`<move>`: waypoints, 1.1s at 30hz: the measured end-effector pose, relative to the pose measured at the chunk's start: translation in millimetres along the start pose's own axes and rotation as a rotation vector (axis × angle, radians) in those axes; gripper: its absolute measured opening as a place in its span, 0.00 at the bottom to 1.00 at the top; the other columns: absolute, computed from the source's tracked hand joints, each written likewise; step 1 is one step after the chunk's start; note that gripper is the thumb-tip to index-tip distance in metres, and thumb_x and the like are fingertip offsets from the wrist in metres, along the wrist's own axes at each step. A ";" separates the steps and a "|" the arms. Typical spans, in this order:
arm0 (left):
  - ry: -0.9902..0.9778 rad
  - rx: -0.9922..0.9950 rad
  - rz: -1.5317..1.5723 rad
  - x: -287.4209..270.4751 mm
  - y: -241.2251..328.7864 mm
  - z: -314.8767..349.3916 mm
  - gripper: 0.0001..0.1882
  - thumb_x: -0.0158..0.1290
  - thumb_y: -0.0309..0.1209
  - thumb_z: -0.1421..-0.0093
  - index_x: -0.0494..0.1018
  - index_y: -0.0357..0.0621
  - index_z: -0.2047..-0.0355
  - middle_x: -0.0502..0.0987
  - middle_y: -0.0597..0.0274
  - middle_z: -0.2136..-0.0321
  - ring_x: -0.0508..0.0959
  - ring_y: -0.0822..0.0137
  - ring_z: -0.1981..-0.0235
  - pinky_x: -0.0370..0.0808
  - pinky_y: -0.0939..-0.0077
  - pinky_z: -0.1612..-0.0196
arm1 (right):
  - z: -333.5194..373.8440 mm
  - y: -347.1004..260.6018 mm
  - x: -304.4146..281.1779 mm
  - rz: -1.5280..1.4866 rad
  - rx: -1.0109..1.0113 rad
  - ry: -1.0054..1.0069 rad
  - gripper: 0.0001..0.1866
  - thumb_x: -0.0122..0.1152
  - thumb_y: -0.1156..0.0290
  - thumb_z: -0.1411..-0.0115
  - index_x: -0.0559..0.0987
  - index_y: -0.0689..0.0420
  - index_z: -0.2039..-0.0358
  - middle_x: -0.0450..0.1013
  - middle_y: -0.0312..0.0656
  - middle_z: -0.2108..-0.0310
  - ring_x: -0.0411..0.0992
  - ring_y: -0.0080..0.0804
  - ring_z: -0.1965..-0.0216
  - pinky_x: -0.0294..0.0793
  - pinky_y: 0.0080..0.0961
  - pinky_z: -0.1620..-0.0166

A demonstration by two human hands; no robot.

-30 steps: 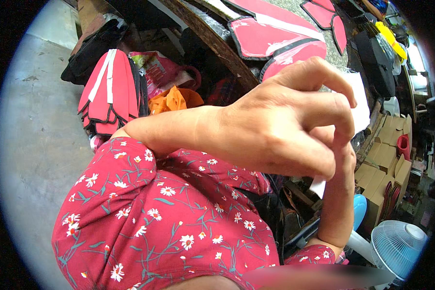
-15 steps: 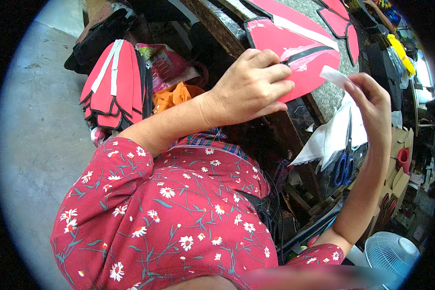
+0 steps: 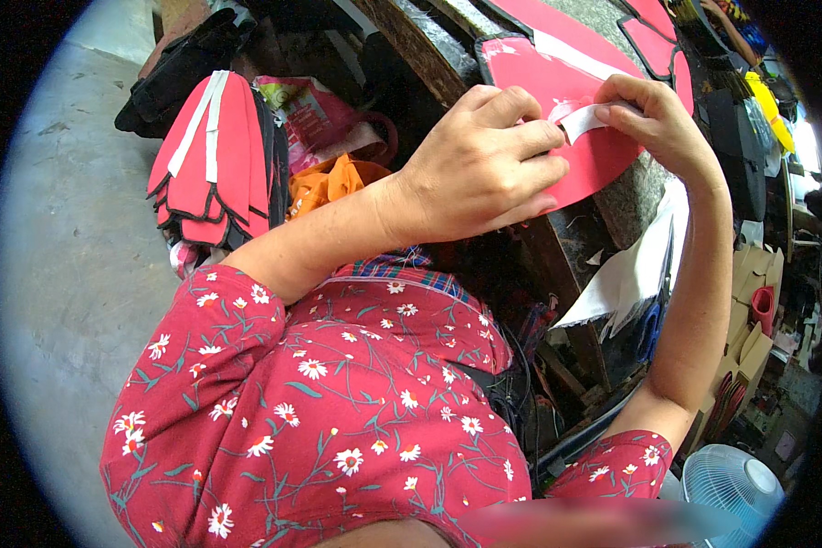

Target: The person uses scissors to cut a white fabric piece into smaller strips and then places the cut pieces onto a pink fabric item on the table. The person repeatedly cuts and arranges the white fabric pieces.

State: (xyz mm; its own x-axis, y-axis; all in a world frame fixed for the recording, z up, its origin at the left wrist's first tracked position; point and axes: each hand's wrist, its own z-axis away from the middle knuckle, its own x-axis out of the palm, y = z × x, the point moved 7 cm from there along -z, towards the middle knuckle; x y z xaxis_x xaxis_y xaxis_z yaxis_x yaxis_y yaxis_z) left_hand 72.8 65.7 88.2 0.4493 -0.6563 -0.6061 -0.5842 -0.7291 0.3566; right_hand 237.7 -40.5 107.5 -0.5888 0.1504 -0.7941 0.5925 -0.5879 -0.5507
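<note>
A red panel with black edging point(image 3: 603, 169), possibly a shoe upper, lies on a grey surface point(image 3: 637, 196) at the upper right. My left hand point(image 3: 489, 164) is closed at its near edge, fingers curled and thumb below. Between thumb and fingers, my right hand point(image 3: 653, 119) pinches a short white fabric strip point(image 3: 583, 121). The strip lies against the panel, its free end beside my left fingertips. A longer white strip point(image 3: 575, 57) runs along the panel's far part.
A stack of similar red panels point(image 3: 215, 146) stands at the left, beside orange cloth point(image 3: 329, 187). White fabric point(image 3: 626, 279) hangs below the work, partly covering blue-handled scissors point(image 3: 648, 331). More red panels point(image 3: 653, 46) lie farther right. A fan point(image 3: 731, 484) stands at lower right.
My right hand has moved left and up, bringing the white strip down onto the panel over the dark slit. My left hand has shifted slightly right with the panel.
</note>
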 end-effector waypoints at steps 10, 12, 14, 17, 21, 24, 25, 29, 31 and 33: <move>-0.151 -0.009 -0.154 15.1 2.4 -10.5 0.29 0.57 0.53 0.49 0.75 0.51 0.51 0.75 0.68 0.48 0.70 0.61 0.49 0.61 0.59 0.44 | 8.8 10.3 -6.1 -0.017 0.054 -0.100 0.10 0.61 0.70 0.40 0.78 0.61 0.61 0.72 0.30 0.73 0.67 0.15 0.68 0.66 0.15 0.61; -0.157 -0.024 -0.116 14.6 1.0 -10.5 0.29 0.56 0.54 0.48 0.75 0.51 0.51 0.76 0.69 0.49 0.70 0.61 0.50 0.61 0.59 0.43 | 17.8 14.6 -18.2 -0.104 0.070 0.000 0.13 0.63 0.69 0.41 0.79 0.60 0.57 0.71 0.29 0.73 0.65 0.14 0.70 0.65 0.14 0.64; -0.153 -0.029 -0.092 13.6 0.3 -12.0 0.29 0.56 0.54 0.48 0.75 0.50 0.50 0.76 0.68 0.49 0.70 0.61 0.50 0.61 0.60 0.43 | 29.7 20.1 -34.7 -0.131 0.071 0.084 0.23 0.64 0.68 0.42 0.73 0.57 0.46 0.69 0.25 0.75 0.59 0.10 0.75 0.55 0.12 0.73; -0.161 -0.009 -0.113 14.6 0.5 -18.1 0.29 0.56 0.54 0.47 0.75 0.49 0.51 0.76 0.66 0.51 0.70 0.61 0.54 0.62 0.61 0.45 | 28.9 34.7 -41.6 -0.240 0.062 0.081 0.20 0.62 0.73 0.40 0.74 0.57 0.47 0.72 0.30 0.74 0.67 0.12 0.70 0.63 0.11 0.67; -0.171 -0.007 -0.126 19.6 -0.8 -29.4 0.29 0.55 0.54 0.47 0.75 0.47 0.52 0.76 0.65 0.56 0.70 0.62 0.58 0.64 0.63 0.49 | 10.9 60.2 -33.2 -0.244 0.031 0.212 0.13 0.63 0.78 0.43 0.75 0.61 0.56 0.68 0.29 0.75 0.66 0.15 0.71 0.64 0.13 0.67; -0.156 -0.010 -0.172 27.7 -2.3 -41.1 0.29 0.55 0.54 0.46 0.74 0.46 0.53 0.75 0.64 0.62 0.71 0.62 0.59 0.64 0.63 0.51 | 5.1 70.6 -28.3 -0.212 0.052 0.251 0.12 0.64 0.77 0.43 0.74 0.61 0.58 0.69 0.30 0.74 0.68 0.15 0.71 0.66 0.13 0.67; -0.150 -0.016 -0.195 31.1 -2.5 -44.7 0.29 0.55 0.54 0.46 0.74 0.46 0.53 0.74 0.63 0.63 0.71 0.61 0.58 0.64 0.64 0.51 | 4.1 69.9 -28.0 -0.227 0.026 0.266 0.12 0.64 0.77 0.44 0.74 0.62 0.59 0.69 0.30 0.74 0.68 0.16 0.71 0.67 0.14 0.67; -0.203 -0.062 -0.199 47.6 -8.9 -54.1 0.26 0.56 0.52 0.46 0.75 0.44 0.57 0.73 0.61 0.66 0.72 0.61 0.57 0.64 0.63 0.52 | -0.7 71.3 -28.0 -0.259 0.053 0.268 0.12 0.66 0.76 0.44 0.75 0.61 0.61 0.70 0.31 0.74 0.69 0.17 0.71 0.67 0.15 0.67; -0.230 -0.055 -0.212 53.1 -12.4 -56.3 0.23 0.56 0.50 0.46 0.75 0.43 0.60 0.74 0.60 0.65 0.73 0.60 0.57 0.66 0.62 0.52 | -6.5 72.1 -28.2 -0.284 0.046 0.233 0.12 0.66 0.76 0.45 0.74 0.61 0.61 0.70 0.31 0.74 0.69 0.17 0.71 0.68 0.15 0.67; -0.221 -0.025 -0.218 55.9 -14.8 -59.3 0.20 0.57 0.46 0.46 0.76 0.42 0.63 0.74 0.59 0.65 0.74 0.59 0.57 0.68 0.62 0.53 | -7.0 78.8 -34.0 -0.207 0.109 0.229 0.13 0.67 0.76 0.45 0.74 0.61 0.61 0.70 0.32 0.73 0.69 0.17 0.70 0.68 0.15 0.66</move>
State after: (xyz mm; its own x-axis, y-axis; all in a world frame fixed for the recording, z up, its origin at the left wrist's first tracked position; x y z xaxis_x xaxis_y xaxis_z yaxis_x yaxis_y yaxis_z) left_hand 146.6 28.3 91.2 0.4026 -0.4275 -0.8094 -0.4723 -0.8545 0.2164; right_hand 308.3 -86.3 89.3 -0.5449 0.4430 -0.7120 0.4037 -0.6056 -0.6858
